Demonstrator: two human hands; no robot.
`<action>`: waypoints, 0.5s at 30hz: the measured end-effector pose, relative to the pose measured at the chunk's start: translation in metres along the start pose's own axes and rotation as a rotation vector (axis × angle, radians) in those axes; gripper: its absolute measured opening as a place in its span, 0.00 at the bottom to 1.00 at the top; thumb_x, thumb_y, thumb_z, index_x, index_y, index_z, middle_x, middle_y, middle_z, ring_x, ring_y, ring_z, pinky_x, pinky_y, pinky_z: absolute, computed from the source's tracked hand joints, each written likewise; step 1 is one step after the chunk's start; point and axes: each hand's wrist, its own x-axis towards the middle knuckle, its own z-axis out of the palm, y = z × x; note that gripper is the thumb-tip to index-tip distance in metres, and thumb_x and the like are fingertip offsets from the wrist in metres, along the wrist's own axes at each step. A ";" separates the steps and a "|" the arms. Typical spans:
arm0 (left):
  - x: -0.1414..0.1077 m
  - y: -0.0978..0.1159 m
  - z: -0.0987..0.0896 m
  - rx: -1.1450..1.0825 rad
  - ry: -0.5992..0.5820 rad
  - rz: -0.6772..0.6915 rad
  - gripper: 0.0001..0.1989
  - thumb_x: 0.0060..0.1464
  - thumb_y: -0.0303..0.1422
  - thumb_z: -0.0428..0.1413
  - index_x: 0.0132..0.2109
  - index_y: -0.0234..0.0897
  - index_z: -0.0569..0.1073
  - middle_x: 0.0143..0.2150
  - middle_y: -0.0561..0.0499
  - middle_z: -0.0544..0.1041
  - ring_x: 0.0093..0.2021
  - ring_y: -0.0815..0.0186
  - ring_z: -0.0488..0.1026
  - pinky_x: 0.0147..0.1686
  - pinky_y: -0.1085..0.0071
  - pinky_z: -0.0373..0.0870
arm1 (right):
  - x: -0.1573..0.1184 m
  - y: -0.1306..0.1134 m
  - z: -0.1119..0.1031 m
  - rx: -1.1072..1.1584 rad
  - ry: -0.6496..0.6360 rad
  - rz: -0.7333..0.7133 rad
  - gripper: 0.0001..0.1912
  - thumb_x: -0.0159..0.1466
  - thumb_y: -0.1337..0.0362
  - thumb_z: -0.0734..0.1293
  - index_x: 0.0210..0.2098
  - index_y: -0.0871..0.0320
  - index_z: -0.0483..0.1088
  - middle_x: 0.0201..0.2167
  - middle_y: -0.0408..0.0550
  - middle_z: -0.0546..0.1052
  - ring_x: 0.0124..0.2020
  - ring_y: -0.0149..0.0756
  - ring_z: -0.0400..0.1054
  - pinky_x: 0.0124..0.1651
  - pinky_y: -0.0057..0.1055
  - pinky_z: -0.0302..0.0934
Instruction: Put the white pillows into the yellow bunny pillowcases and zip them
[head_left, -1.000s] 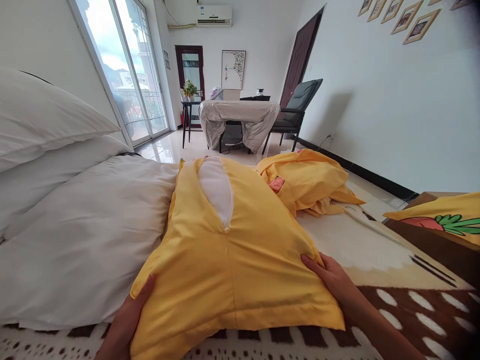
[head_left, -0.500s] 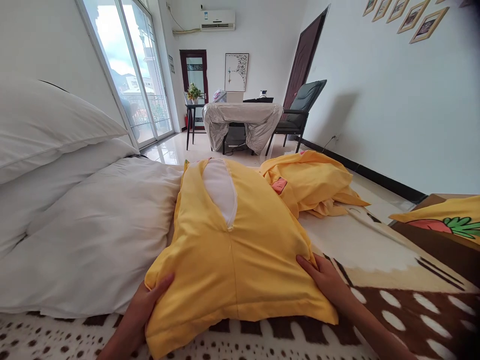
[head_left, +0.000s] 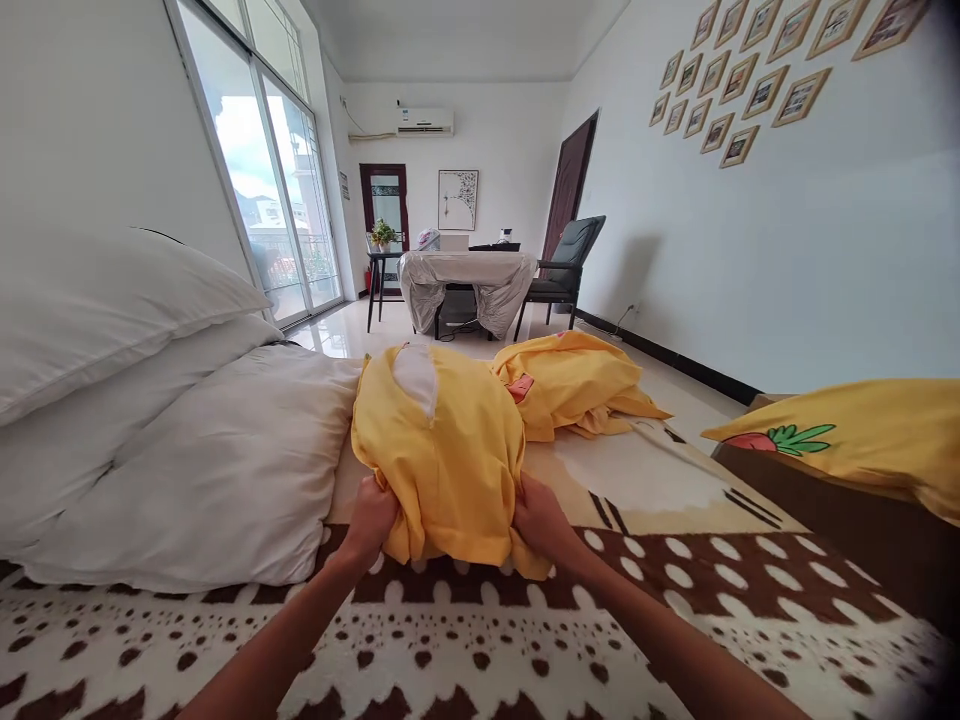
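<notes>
A yellow pillowcase (head_left: 450, 470) with a white pillow (head_left: 417, 376) inside lies in front of me. Its zip opening gapes at the far end, and the white filling shows through the slit. My left hand (head_left: 373, 518) is closed round the near left side of the yellow cloth. On the near right side, my right hand (head_left: 541, 515) grips the cloth the same way. Between the two hands the fabric is bunched and creased, and its near edge hangs down over the patterned blanket. The fingertips of both hands are partly hidden by the folds.
White pillows (head_left: 187, 470) are piled at the left. More yellow fabric (head_left: 577, 385) lies crumpled beyond the pillowcase. At the right, a yellow cushion with a carrot print (head_left: 862, 440) rests on a brown box (head_left: 795, 510). A brown-and-white blanket (head_left: 450, 640) spreads underneath.
Both hands have come closer together and now clutch the cloth, squeezing the pillowcase narrower. It sits farther from me, and the view has tilted up.
</notes>
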 end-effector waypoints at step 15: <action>-0.074 0.006 -0.023 -0.263 0.040 -0.317 0.19 0.50 0.26 0.60 0.50 0.29 0.71 0.38 0.40 0.80 0.35 0.54 0.79 0.36 0.62 0.78 | -0.008 0.075 -0.079 -0.091 0.037 0.128 0.21 0.54 0.47 0.62 0.17 0.57 0.64 0.18 0.44 0.70 0.24 0.36 0.61 0.29 0.30 0.51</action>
